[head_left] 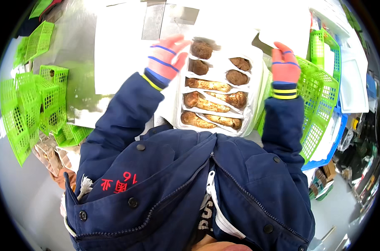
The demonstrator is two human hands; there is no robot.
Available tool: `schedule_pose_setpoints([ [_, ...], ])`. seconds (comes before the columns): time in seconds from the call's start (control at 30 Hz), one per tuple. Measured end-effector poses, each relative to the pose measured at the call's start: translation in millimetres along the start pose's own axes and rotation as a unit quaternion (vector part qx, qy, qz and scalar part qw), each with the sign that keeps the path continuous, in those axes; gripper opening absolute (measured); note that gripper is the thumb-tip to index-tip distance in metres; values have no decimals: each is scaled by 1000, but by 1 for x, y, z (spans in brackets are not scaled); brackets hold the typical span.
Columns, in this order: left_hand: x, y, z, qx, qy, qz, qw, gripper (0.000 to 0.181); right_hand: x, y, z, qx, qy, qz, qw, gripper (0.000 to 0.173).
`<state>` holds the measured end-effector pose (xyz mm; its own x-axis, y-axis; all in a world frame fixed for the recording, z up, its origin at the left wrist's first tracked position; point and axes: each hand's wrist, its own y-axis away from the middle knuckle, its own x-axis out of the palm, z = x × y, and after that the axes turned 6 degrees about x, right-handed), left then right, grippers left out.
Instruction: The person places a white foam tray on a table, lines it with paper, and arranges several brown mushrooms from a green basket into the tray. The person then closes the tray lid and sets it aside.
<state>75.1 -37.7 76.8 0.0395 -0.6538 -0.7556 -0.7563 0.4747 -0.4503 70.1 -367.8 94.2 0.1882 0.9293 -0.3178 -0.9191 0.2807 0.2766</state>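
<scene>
A white box (178,103) with white paper between its rows holds several brown mushrooms. Thick-stemmed mushrooms, such as one at the lower left (197,120), lie in the nearer rows. Farther back are round brown caps, one of them at the upper left (202,49). My left hand (166,59), in a pink glove with blue stripes, is beside the box's upper left edge, fingers apart and holding nothing. Gloved alike, my right hand (285,64) is right of the box near the white sheet's edge, fingers slightly bent, with nothing seen in it.
Stacked green plastic baskets (317,91) stand at the right, by a blue crate (339,144) and a white tray (353,84). More green baskets (23,109) are at the left. A white sheet (121,53) lies on the metal table (80,72).
</scene>
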Motion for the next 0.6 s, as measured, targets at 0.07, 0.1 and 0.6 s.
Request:
schedule_pose_setpoints([
  [0.07,10,-6,42,-89,69,-5,994,50,-26,-7,3,-8,271,-44,961,39],
  [0.1,15,-12,58,-199,137,49,969,55,-25,-13,0,-5,284,-2,959,43],
  [0.6,30,-93,76,-194,505,117,833,50,4,-37,7,43,-257,164,951,44],
])
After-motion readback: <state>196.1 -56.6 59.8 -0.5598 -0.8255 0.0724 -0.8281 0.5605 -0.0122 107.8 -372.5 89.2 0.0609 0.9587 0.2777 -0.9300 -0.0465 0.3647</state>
